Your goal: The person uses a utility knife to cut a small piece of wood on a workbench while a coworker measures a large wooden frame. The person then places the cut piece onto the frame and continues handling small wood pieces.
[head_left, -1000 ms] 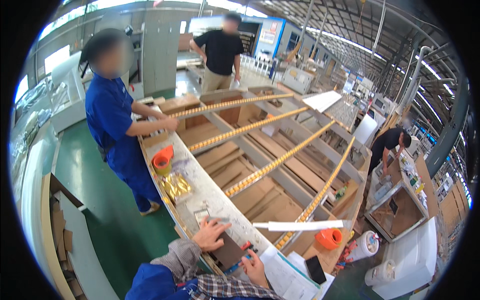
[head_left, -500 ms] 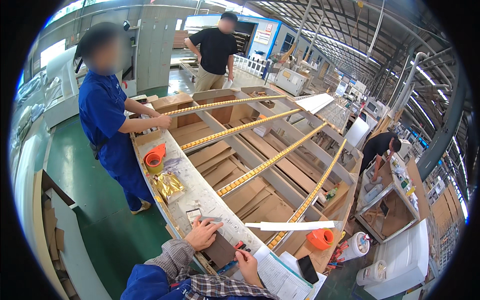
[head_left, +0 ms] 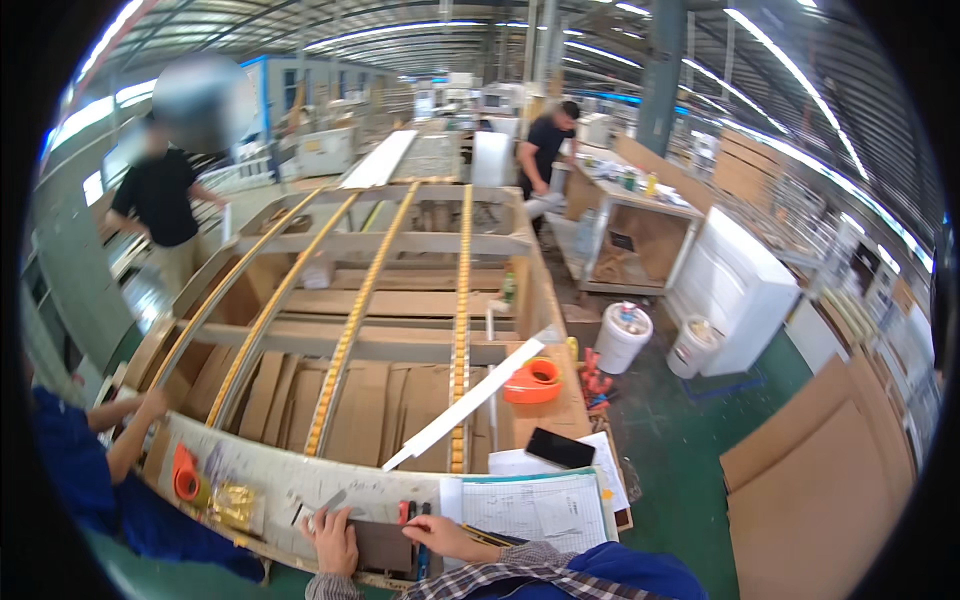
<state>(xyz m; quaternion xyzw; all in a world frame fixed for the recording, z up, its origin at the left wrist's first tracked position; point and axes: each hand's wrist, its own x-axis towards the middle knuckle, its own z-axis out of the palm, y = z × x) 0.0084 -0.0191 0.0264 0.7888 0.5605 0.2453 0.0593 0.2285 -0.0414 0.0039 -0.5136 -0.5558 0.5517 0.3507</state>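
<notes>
A flat dark-brown rectangular piece lies on the near edge of the pale worktop, between my hands. My left hand rests at its left side, fingers stretched forward and apart. Just beyond those fingertips lies a thin grey pointed strip, whose kind I cannot make out. With thumb and fingertips together, my right hand pinches the brown piece's upper right corner. Red-and-black handled tools and a blue tool lie close to my right fingers.
Right of my hands are a ruled paper sheet and a black phone. A white strip crosses the roller rails. Orange tape dispensers stand nearby. A co-worker in blue is at left; two others stand farther off.
My view has swung to the right, showing more of the floor and cardboard there. Both hands stay at the brown piece, the right one still pinching its corner.
</notes>
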